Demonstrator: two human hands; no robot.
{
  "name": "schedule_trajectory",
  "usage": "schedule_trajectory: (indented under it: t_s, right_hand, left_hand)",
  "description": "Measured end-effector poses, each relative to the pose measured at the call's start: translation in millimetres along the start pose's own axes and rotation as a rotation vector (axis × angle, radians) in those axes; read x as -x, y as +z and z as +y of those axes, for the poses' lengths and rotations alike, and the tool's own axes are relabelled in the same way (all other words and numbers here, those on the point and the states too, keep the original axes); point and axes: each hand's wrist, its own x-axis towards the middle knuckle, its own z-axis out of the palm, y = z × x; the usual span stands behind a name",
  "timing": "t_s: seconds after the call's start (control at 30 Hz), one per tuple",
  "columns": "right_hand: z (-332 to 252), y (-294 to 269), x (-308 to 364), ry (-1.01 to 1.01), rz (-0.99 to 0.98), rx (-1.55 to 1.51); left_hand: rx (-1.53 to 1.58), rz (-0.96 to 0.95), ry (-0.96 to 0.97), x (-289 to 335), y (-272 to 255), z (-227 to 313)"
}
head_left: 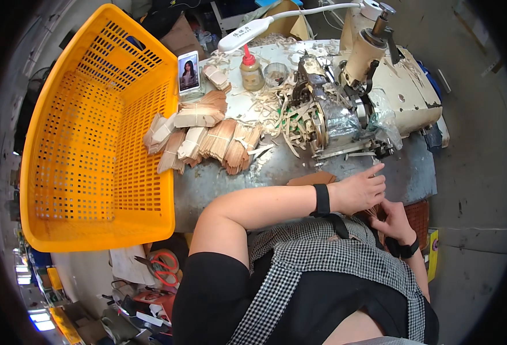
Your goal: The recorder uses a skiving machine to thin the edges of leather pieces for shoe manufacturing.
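Note:
My left hand (358, 191) reaches across in front of the machine, its fingers spread and the index finger stretched out; its thumb is hidden. Just below it, my right hand (396, 222) is closed round a fanned stack of thin brown pieces (371, 213), which look like leather. The left hand partly covers this stack. A flat brown piece (312, 179) lies on the table beside my left wrist. Beyond my hands stands an old cream machine (406, 106) with a metal working head (337, 123), wrapped partly in clear plastic.
Banded bundles of brown pieces (216, 141) lie left of the machine, beside pale offcut strips (291, 118). A glue bottle with a red cap (252, 72), a phone (189, 72) and a white lamp (246, 33) stand behind. A yellow basket (144, 221) and orange scissors (166, 267) are at left.

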Motion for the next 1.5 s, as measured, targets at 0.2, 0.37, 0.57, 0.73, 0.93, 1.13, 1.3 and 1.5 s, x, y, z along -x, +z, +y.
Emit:
schedule_trajectory:
  t_s: [0.2,0.37,0.57,0.73,0.93,1.13,1.3,1.5]
  right_hand:
    - [9.1,-1.2,7.1,0.049,-0.036,0.067]
    - [22.7,-2.9,4.9,-0.062,-0.025,0.121]
    - [43.3,-17.1,6.3,-0.188,-0.058,0.215]
    - [59.8,-23.9,4.6,-0.188,-0.032,0.288]
    - [64.9,-12.4,3.2,-0.248,0.065,0.304]
    - [64.4,-26.9,-6.5,-0.332,0.072,0.183]
    - [45.0,-48.0,-20.6,-0.222,0.076,-0.141]
    - [27.3,-63.1,-33.4,-0.037,0.093,-0.465]
  left_hand:
    - [-0.031,0.031,-0.046,3.4,28.8,10.5]
    - [0.009,-0.041,-0.134,3.2,38.2,16.1]
    - [0.089,-0.245,-0.273,-13.4,32.2,26.6]
    - [0.104,-0.012,-0.404,-6.3,50.2,31.9]
    - [0.08,0.032,-0.503,-0.9,67.3,37.4]
    - [0.267,-0.072,-0.595,-15.4,43.8,33.6]
    - [0.499,0.131,-0.638,-25.8,4.5,21.9]
    - [0.745,0.366,-0.759,-40.7,-26.0,13.3]
